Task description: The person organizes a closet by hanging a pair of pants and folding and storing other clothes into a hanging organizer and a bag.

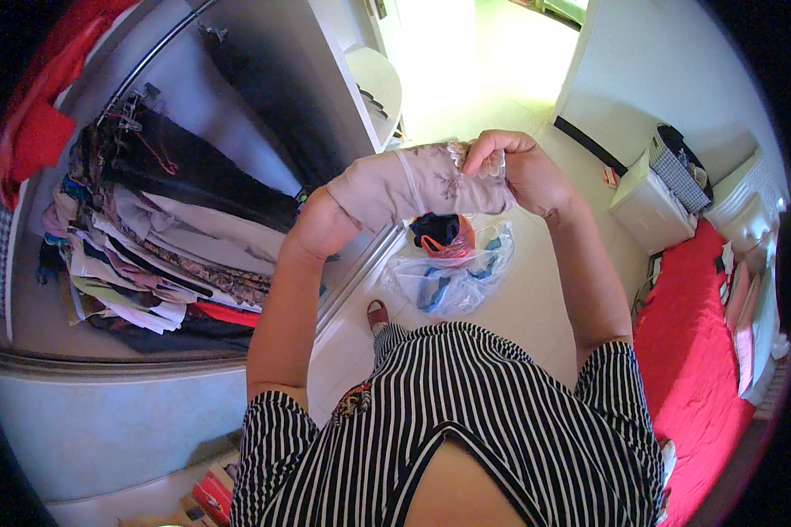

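A beige, sheer-looking cloth item [428, 181] with brown branch embroidery and pale lace flowers is stretched between my two hands at chest height. My left hand [326, 221] holds its left end, the fingers hidden in or behind the fabric. At the other end, my right hand [511, 165] pinches the lace edge between thumb and bent fingers. Below the cloth, on the tiled floor, lies a clear plastic bag [461, 283] with blue items in it. Against it sits a red plastic bag [458, 240] holding dark cloth.
To the left stands an open wardrobe with hanging clothes [171, 230] under a metal rail [158, 56]. Its sliding-door track [359, 277] runs beside my sandalled foot [377, 315]. On the right are a red-covered bed [679, 329] and a white cabinet [652, 204] bearing a checked basket [679, 171].
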`<state>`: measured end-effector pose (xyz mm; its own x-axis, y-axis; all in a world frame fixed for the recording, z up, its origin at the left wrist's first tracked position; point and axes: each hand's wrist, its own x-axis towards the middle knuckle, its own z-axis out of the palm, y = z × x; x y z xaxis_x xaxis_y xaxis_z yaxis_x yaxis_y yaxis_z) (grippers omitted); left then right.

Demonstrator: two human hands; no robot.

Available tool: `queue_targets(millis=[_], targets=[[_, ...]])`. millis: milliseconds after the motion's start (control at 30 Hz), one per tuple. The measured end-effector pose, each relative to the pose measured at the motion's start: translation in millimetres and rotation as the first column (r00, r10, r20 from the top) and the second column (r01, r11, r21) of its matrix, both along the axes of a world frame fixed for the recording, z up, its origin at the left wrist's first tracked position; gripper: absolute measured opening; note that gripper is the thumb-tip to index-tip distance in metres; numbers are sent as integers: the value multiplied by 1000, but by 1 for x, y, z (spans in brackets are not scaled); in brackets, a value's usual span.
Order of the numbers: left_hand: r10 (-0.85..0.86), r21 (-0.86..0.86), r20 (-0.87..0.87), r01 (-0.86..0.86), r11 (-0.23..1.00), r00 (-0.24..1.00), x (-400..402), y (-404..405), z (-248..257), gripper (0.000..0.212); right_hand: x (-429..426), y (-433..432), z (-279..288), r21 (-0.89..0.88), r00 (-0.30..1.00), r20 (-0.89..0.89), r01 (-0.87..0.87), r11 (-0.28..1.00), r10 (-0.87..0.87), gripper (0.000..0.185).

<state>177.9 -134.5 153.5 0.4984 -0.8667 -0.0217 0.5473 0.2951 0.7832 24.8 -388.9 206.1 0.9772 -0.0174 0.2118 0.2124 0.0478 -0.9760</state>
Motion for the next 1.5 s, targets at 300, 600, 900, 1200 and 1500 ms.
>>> queue_targets(millis=[300, 600, 900, 1200, 1500], targets=[[-178, 334, 433, 27, 942, 883, -4, 11, -17, 35, -14, -25, -6, 294, 882, -121, -407, 865, 456, 86], [-51, 435, 170, -28, 900, 984, -18, -11, -11, 35, 6, 32, -19, -328, 868, -481, -311, 892, 125, 37], [-231, 54, -586, 321, 946, 777, -85, 20, -80, 46, 9, 53, -35, -810, 948, -318, -261, 525, -20, 30], [-328, -30, -285, 334, 942, 901, -102, 15, -68, 55, -44, 111, -67, -828, 826, 261, -75, 556, 499, 36], [-114, 132, -4, 114, 985, 993, -124, 2, -72, 55, -32, 105, -61, -691, 929, -360, -327, 645, 85, 36]])
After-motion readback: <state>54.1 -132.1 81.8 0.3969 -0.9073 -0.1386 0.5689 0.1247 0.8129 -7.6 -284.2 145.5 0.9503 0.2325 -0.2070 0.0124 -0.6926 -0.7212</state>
